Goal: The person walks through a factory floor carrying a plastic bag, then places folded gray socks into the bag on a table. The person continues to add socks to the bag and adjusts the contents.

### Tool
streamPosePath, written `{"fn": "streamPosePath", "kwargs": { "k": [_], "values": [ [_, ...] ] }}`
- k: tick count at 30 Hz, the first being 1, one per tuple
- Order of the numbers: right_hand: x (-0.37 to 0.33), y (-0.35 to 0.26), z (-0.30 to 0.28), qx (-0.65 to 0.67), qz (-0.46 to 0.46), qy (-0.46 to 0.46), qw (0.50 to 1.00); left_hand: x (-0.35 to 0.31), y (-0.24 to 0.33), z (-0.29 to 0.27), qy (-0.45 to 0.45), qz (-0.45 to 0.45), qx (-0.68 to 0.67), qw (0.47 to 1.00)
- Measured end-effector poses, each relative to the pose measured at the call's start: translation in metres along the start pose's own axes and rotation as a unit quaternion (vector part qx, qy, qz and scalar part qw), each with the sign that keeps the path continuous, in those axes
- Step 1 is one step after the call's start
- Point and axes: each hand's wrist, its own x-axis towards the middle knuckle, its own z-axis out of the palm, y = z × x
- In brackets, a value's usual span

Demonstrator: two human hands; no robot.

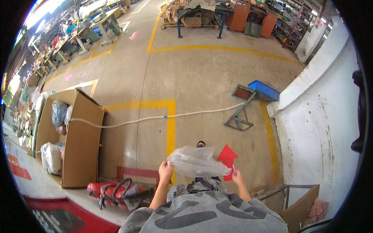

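A clear plastic bag (pixel 196 160) stretches across in front of my body, crumpled and see-through. Its left end is pinched in the closed fingers of my left hand (pixel 165 171). At the bag's other end, my right hand (pixel 237 177) is closed around a slim, pale pinkish, pen-like thing (pixel 234 168) that points up. I cannot make out its exact kind, nor whether those fingers also grip the bag. Beneath the bag, a foot in a dark shoe (pixel 201 144) shows on the floor, with a red floor arrow (pixel 227 157) beside it.
A large cardboard box (pixel 83 143) with filled bags stands at left, near red fire extinguishers (pixel 112 191). A pale hose (pixel 143 119) crosses the floor to a metal stand (pixel 241 112) by a blue bin (pixel 264 90). A white wall (pixel 318 128) bounds the right.
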Motion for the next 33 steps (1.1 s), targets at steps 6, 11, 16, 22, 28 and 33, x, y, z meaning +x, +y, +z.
{"fn": "streamPosePath", "kwargs": {
  "k": [6,11,16,22,28,33],
  "values": [
    [0.114,0.02,0.006,-0.061,0.262,-0.283,0.921,0.205,0.052,0.028,-0.038,-0.101,-0.323,0.94],
    [0.311,-0.111,0.005,-0.114,0.217,-0.328,0.912,0.316,0.058,0.0,0.061,-0.178,-0.27,0.944],
    [0.542,-0.353,-0.025,0.031,-0.058,-0.149,0.987,0.375,0.054,0.002,0.076,-0.28,-0.208,0.934],
    [0.722,-0.577,-0.047,0.141,-0.153,-0.143,0.968,0.493,0.138,0.035,-0.108,-0.338,-0.053,0.934],
    [0.809,-0.604,0.024,0.01,-0.047,-0.107,0.993,0.759,0.317,0.04,-0.279,-0.207,0.111,0.931],
    [0.787,-0.609,0.054,0.016,0.199,-0.251,0.947,1.034,0.472,0.032,-0.251,-0.128,0.158,0.946]
  ]
}}
